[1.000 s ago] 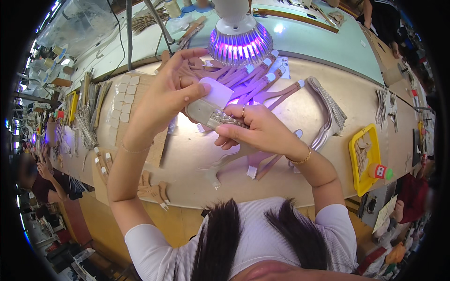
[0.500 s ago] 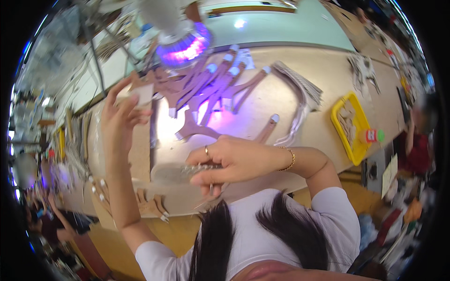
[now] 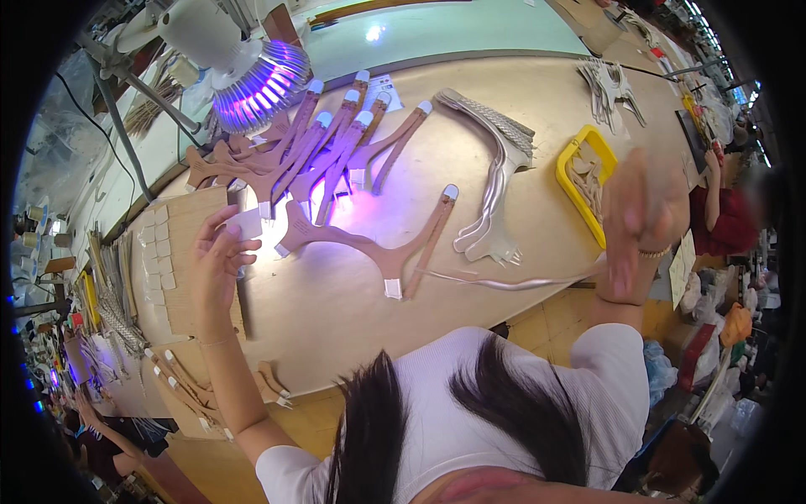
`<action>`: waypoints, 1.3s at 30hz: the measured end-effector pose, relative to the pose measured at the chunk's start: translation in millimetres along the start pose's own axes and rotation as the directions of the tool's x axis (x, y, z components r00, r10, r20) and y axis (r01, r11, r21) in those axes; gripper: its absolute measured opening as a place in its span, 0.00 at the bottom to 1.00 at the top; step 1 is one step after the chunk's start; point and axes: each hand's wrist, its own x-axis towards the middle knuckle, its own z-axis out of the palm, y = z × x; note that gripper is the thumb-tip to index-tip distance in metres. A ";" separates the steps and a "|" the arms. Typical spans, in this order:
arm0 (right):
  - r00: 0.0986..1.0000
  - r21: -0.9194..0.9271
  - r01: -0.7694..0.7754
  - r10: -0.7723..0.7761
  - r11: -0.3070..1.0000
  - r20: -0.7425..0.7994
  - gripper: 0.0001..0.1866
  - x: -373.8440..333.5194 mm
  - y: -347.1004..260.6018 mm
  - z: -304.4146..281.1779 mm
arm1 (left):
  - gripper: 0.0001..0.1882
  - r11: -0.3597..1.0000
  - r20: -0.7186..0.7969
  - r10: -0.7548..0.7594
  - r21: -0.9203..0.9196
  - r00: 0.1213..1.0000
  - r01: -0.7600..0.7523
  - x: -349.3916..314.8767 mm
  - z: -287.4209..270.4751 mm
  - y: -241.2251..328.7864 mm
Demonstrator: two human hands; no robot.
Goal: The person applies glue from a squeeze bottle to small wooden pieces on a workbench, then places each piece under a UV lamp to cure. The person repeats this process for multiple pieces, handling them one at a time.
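Fingers of my left hand [image 3: 217,267] pinch a small white square patch [image 3: 246,223] above the left side of the table. My right hand [image 3: 640,218] is stretched to the right near the yellow basket [image 3: 601,222], its fingers smeared by motion. A thin silvery strap [image 3: 529,284] runs from the table to that hand; whether the fingers grip it I cannot tell. Between the hands lies a tan Y-shaped strap piece [image 3: 369,248] with white patches. Beyond it, several tan strap pieces [image 3: 290,172] with white tips are heaped. Silver strap pieces [image 3: 495,181] lie stacked right of them.
A lamp [image 3: 260,84] glowing violet hangs over the heap. White squares [image 3: 159,252] line a brown board at the left. More tan straps [image 3: 185,382] rest at the near left edge. Grey pieces [image 3: 609,92] lie at the far right. Co-workers sit at both sides.
My right hand has swung from the middle out to the right. The grey braided piece it held has left the middle. My left hand has lowered slightly, still pinching the white patch.
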 end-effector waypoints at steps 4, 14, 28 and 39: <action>0.885 -0.304 -0.432 0.333 0.849 -0.327 0.18 5.2 30.0 -57.3 | 0.17 0.999 0.016 -0.040 -0.015 0.999 0.040 -7.8 1.1 -9.5; 0.844 -0.764 -0.535 -0.193 -0.361 -0.500 0.18 53.8 158.3 -150.6 | 0.19 0.996 -0.063 -0.063 0.053 0.996 0.067 -51.2 5.9 -14.3; 0.722 -0.998 0.061 0.692 -0.020 0.030 0.17 77.8 189.4 23.1 | 0.17 0.975 -0.657 0.188 0.033 0.730 -0.221 -198.8 -122.9 -28.3; 0.806 -0.981 0.073 0.590 -0.179 -0.048 0.15 51.5 195.4 49.0 | 0.19 0.950 -0.781 0.181 -0.018 0.598 -0.311 -241.2 -149.8 -57.3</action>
